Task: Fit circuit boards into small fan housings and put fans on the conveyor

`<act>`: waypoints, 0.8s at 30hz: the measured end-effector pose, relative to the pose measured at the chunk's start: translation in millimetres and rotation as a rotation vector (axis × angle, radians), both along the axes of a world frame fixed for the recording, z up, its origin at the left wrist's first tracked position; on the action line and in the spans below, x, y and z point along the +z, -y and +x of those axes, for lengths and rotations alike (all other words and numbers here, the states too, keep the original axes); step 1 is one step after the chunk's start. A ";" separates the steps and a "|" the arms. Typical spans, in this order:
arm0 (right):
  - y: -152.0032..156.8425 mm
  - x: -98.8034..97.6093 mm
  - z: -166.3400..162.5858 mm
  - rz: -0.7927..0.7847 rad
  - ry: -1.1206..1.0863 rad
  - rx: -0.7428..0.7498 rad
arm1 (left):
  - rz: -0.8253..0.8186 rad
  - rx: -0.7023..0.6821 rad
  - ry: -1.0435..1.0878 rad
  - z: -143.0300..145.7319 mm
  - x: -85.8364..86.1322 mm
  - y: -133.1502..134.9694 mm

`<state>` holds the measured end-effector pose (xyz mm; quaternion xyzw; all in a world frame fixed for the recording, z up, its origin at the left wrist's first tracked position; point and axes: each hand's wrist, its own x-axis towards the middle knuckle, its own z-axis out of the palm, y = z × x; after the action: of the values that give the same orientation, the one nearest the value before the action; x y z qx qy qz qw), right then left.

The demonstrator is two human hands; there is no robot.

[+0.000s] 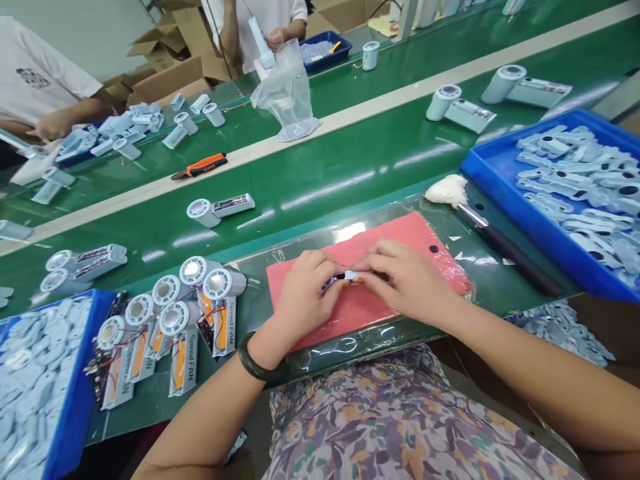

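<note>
The left hand (306, 293) and right hand (407, 280) are curled nearly shut and meet at the fingertips, pinching a small component (345, 277) between them. Most of it is hidden, with only slivers of white, dark and orange showing. Directly beneath the grip lies a soft-looking pink mat (400, 233) with a round dark hole near its far corner, resting on a glossy clear plastic sheet (367, 347). A smooth black bangle (255, 357) circles the left wrist.

Left of the grip, just past the mat, stand cylindrical fan bodies (193, 287) with silver discs at their ends, trailing thin red and black wires over printed "Speed FAN" cards (225, 327) striped with orange. Farther left, a blue plastic tray (83, 360) is heaped with flat, pale blue pieces. To the right, a brush (505, 250) with a fluffy white head and a long black handle lies beside the mat, in front of a second blue tray (505, 193) full of pale blue moulded parts. Across the glossy green conveyor belt (325, 193), a co-worker's hand (275, 39) grips a crinkled clear plastic bag (287, 87).
</note>
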<state>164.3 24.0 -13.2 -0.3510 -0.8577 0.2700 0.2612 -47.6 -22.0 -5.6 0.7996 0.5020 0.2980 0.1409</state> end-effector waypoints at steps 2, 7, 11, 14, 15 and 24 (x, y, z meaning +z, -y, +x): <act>-2.1 -10.1 1.4 -0.145 -0.138 -0.006 | -0.042 0.028 -0.012 2.4 0.2 0.3; -4.8 -26.4 7.8 -0.369 -0.109 0.009 | -0.030 -0.037 -0.128 2.9 3.6 12.2; 4.8 -14.4 15.2 -0.237 0.062 0.191 | -0.018 0.034 -0.196 8.4 5.8 35.5; 11.5 -9.1 11.7 -0.177 0.104 0.191 | -0.035 0.090 -0.209 12.8 2.5 42.9; 12.9 -9.5 9.8 -0.160 0.113 0.169 | -0.031 0.095 -0.207 14.4 1.5 43.0; 12.4 -25.0 8.9 0.039 0.164 0.234 | 0.024 0.040 -0.316 13.6 1.7 38.8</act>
<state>173.2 11.6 -38.3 -0.2641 -0.9164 0.2522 0.1639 -34.0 -60.8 -3.9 0.8279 0.5302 0.1771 0.0449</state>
